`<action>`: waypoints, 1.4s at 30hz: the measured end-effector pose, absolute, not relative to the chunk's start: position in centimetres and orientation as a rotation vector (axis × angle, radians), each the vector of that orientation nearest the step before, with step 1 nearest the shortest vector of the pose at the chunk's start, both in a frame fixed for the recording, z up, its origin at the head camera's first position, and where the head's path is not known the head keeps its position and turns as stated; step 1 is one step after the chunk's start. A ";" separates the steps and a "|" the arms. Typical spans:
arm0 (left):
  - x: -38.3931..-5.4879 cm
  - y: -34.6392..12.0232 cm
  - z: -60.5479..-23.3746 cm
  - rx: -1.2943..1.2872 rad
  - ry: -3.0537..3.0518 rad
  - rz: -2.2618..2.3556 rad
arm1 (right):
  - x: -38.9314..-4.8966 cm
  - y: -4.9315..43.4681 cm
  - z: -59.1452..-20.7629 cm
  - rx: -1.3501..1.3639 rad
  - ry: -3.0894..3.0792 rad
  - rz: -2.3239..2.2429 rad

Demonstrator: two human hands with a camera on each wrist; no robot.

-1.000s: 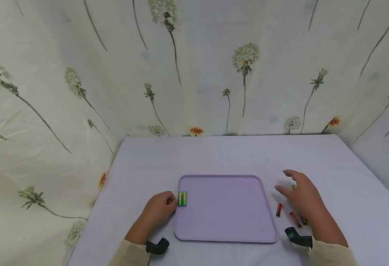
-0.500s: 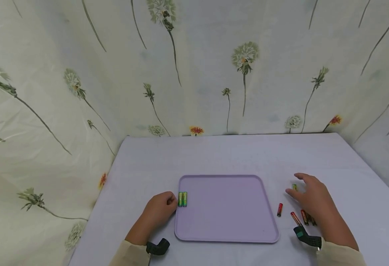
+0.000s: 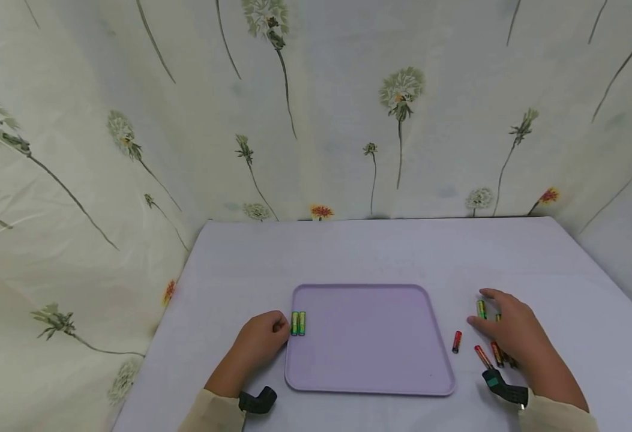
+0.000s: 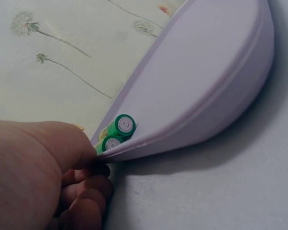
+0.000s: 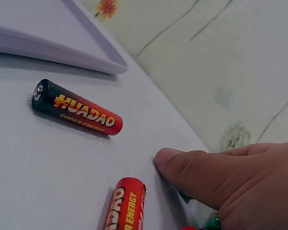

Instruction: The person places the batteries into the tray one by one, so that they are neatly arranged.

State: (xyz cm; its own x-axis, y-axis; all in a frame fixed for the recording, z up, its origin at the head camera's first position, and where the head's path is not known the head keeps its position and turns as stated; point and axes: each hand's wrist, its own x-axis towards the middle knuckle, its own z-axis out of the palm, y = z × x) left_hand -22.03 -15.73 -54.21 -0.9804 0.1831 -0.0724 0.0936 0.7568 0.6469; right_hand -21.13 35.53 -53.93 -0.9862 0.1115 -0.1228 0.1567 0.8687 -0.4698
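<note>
My left hand [image 3: 262, 339] is at the left rim of a lilac tray [image 3: 370, 342], thumb above and fingers curled below, pinching the edge in the left wrist view. Two green batteries [image 3: 297, 323] lie side by side in the tray right by that thumb; their ends show as green batteries [image 4: 119, 134] in the left wrist view. Right of the tray, my right hand [image 3: 507, 324] reaches low over the table with thumb and index finger spread. Between their tips lies a green battery [image 3: 481, 309], not gripped. Another green one is partly hidden under the hand.
A red and black battery [image 3: 457, 342] lies near the tray's right side; it is the HUADAO battery [image 5: 77, 108] in the right wrist view. More red batteries [image 3: 497, 354] lie beside the right wrist, partly covered. Flowered cloth [image 3: 337, 120] hangs behind the table.
My right hand has moved right, then slightly nearer, lowering around the green battery. More of the red batteries show beside it. The left hand and tray have stayed put.
</note>
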 end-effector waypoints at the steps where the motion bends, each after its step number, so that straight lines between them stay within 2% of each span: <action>1: -22.0 -15.7 -54.2 0.223 2.819 1.028 | -21.1 35.5 -54.0 0.209 2.947 -0.754; 42: -22.3 -15.9 -54.5 0.248 2.828 1.023 | -21.1 34.0 -53.8 0.210 3.066 -0.790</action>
